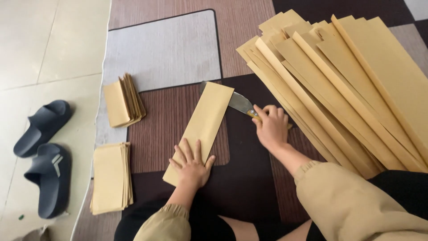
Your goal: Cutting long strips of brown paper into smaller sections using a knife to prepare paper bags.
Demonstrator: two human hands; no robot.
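Left hand (191, 163) presses its spread fingers flat on a paper strip (203, 127); right hand (270, 126) fingers grip a knife (240, 103).

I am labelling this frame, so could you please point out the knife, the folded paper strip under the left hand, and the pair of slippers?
knife (240, 102): head view, on the bare metal blade.
folded paper strip (208, 115): head view, on its middle.
slippers (50, 172): head view, on the nearer slipper's strap.

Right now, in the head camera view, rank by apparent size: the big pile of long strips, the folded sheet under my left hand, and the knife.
1. Pile of long strips
2. Folded sheet
3. Knife, partly hidden, so unsure
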